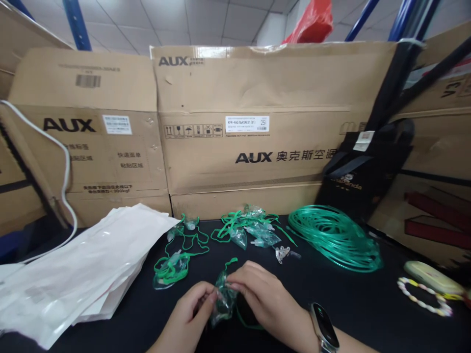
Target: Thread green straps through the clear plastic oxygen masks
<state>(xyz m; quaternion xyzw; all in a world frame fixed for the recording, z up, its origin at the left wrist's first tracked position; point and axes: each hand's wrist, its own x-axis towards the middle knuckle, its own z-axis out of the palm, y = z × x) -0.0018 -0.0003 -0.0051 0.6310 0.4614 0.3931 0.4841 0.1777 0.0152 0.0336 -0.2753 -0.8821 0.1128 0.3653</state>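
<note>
Between my two hands is a clear green oxygen mask (223, 305) with a green elastic strap. My left hand (191, 314) pinches its left edge between thumb and fingers. From the right, the fingers of my right hand (263, 294) are closed on its upper part; a watch is on that wrist. One strap end sticks up above the mask, and a loop of it shows under my right hand. Another mask (172, 268) with its strap wound around it lies to the left. Farther back is a pile of masks (253, 228) with tangled straps.
White plastic pouches (106, 260) are stacked at left. A coil of green tubing (334, 238) lies at right, with small clear fittings (282, 254) beside the pile. A beaded bracelet (423, 296) and pale case (434, 278) sit far right. Cardboard boxes (206, 171) wall off the back.
</note>
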